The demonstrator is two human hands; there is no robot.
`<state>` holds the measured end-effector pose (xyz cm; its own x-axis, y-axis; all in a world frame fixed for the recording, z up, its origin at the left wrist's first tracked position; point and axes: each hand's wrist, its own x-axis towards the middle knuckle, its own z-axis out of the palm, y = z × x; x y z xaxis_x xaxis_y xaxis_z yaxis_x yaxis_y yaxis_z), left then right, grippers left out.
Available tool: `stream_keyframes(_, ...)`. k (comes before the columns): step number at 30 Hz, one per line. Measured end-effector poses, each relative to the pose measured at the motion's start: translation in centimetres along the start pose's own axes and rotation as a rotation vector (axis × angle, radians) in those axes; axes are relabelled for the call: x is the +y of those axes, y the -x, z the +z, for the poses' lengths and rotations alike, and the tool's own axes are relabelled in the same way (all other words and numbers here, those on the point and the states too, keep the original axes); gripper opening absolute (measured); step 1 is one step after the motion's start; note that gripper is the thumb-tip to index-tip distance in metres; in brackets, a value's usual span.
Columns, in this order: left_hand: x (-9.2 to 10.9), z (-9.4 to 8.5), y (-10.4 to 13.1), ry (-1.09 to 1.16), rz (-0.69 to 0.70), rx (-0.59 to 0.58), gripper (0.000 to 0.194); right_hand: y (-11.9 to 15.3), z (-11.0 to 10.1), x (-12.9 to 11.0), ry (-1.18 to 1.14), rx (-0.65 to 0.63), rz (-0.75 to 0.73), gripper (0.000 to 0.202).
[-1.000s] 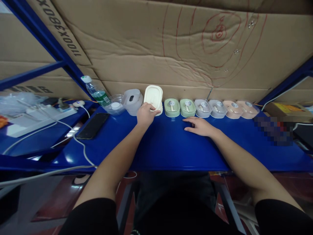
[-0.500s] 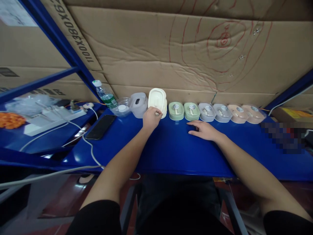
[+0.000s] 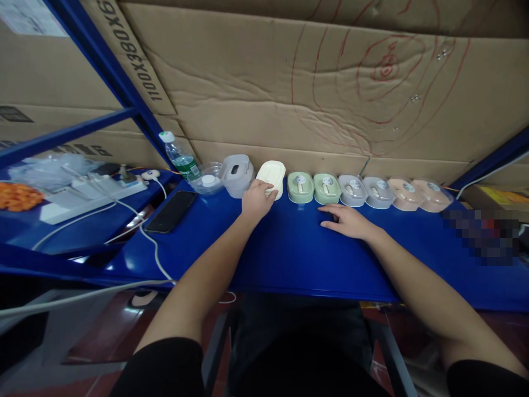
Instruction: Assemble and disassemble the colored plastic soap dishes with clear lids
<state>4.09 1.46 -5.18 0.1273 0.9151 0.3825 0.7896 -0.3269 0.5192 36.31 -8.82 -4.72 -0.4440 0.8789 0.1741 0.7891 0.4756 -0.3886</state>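
My left hand (image 3: 257, 203) has its thumb and fingers on the near edge of a cream lid (image 3: 273, 170), which lies nearly flat. The lid and my fingers hide most of what is beneath. Left of it stands a translucent grey container (image 3: 237, 179) with a dark slot in its top. To the right, two green lidded boxes (image 3: 300, 187) sit side by side, each with a round sticker and a pale handle piece on top. My right hand (image 3: 346, 221) rests on the blue table in front of the second green box, thumb and fingers apart, holding nothing.
Grey boxes (image 3: 352, 191) and peach boxes (image 3: 405, 194) continue the row rightward. Leftward are a clear round tub (image 3: 210, 182), a water bottle (image 3: 182, 160), a black phone (image 3: 172, 212), a power strip (image 3: 95, 198) and white cables. A cardboard wall (image 3: 231, 99) rises behind the row.
The cream lid, tilted up with its inner side showing earlier, has swung down toward me to nearly flat under my left hand. My right hand has stayed in place; the view shifted slightly.
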Motion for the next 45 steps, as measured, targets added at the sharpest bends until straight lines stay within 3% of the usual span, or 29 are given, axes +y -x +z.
stream_keyframes(5, -0.1, 0.1, -0.1, 0.019, 0.023, -0.002, 0.021, 0.0, -0.1, -0.1, 0.0, -0.007, 0.005, 0.055)
stream_keyframes(15, -1.4, 1.0, -0.9, 0.18, 0.092, 0.158, 0.009, 0.0, 0.2, 0.5, -0.001, -0.006, -0.005, 0.056)
stream_keyframes(18, -1.2, 0.9, -1.0, 0.245, 0.195, 0.211, 0.009, 0.0, 0.2, 0.4, 0.004, -0.005, -0.013, 0.056)
stream_keyframes(21, -0.3, 0.0, -0.5, 0.298, 0.385, 0.215, 0.012, -0.1, 0.2, 0.4, -0.032, 0.041, -0.019, 0.052)
stream_keyframes(24, 1.3, -1.4, 0.6, 0.281, 0.509, 0.103, 0.013, -0.3, 0.1, 0.6, -0.203, 0.163, 0.048, 0.052)
stream_keyframes(27, 2.9, -2.4, 1.8, 0.251, 0.56, -0.099, 0.013, -0.5, -0.1, 1.0, -0.464, 0.3, 0.162, 0.064)
stream_keyframes(29, 3.7, -2.5, 2.4, 0.246, 0.598, -0.228, 0.015, -0.5, -0.1, 1.2, -0.54, 0.319, 0.187, 0.07)
stream_keyframes(34, 4.5, -1.6, 3.3, 0.17, 0.669, -0.442, 0.026, -0.3, 0.2, 0.7, -0.242, 0.03, 0.106, 0.061)
stream_keyframes(37, 4.7, -1.1, 3.4, 0.107, 0.649, -0.493, 0.032, -0.3, 0.1, -0.1, -0.106, -0.057, 0.094, 0.054)
stream_keyframes(39, 4.6, -1.2, 3.1, 0.099, 0.632, -0.428, 0.031, -0.3, -0.1, -0.4, -0.107, -0.063, 0.105, 0.054)
stream_keyframes(41, 4.1, -1.8, 2.3, 0.095, 0.553, -0.243, 0.027, -0.3, -0.2, -0.4, -0.126, -0.062, 0.107, 0.054)
stream_keyframes(45, 1.4, -4.2, 0.0, 0.022, 0.185, 0.192, 0.022, -0.3, -0.1, 0.0, -0.124, -0.053, 0.096, 0.053)
